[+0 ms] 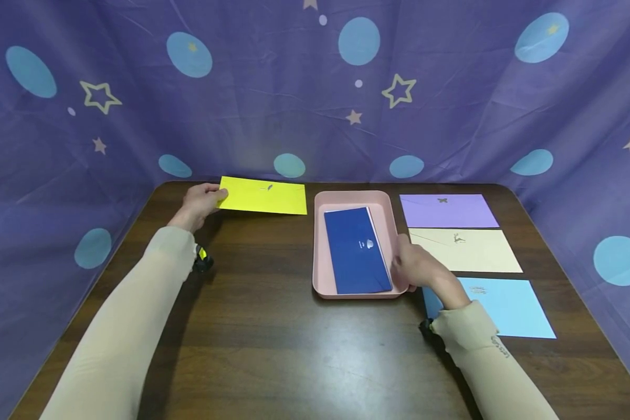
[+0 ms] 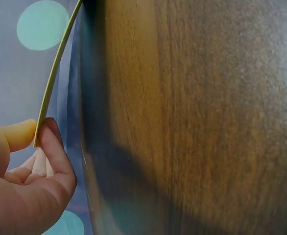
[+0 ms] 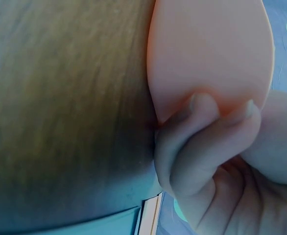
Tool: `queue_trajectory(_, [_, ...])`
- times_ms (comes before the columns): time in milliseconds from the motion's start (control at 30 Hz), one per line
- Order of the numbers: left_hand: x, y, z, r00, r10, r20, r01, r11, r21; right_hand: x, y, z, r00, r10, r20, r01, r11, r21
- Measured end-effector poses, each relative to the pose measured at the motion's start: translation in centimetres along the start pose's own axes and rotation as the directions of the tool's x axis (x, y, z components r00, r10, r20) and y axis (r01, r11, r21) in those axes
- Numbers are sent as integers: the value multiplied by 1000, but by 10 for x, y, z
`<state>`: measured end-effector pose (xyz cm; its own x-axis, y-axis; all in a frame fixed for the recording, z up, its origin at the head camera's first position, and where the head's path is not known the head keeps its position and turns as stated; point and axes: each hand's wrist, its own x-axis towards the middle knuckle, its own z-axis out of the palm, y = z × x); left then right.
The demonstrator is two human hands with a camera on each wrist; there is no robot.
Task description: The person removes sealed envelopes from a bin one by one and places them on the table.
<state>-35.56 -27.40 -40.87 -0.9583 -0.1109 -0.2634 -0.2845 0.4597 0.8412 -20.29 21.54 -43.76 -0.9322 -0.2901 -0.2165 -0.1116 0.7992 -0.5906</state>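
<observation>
Yellow, probably light and bendy, the envelope over the far left of the bench is best held where your left hand pinches its left edge, while the pink tray, likely stiff and smooth, carries a blue envelope, your right hand curling its fingers round the tray's right rim.

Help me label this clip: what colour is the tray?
The tray is pale pink, which shows best in the head view.

Tray on table, inner envelope in tray, three envelopes in column right of tray, right hand at tray's right side, held envelope in left hand left of tray, curtain behind.
</observation>
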Motion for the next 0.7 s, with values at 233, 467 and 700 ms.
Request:
queue_trajectory(233, [-2, 2, 1, 999, 7, 52, -9, 1000, 28, 1, -1, 0, 999, 36, 13, -36, 999, -4])
queue_trajectory(467, [-5, 3, 2, 992, 9, 128, -25, 992, 123, 0, -1, 0, 1000, 28, 10, -28, 1000, -1])
queue_trajectory(700, [-4, 0, 7, 990, 40, 132, -75, 960, 271, 0, -1, -1, 1000, 5, 6, -5, 1000, -5])
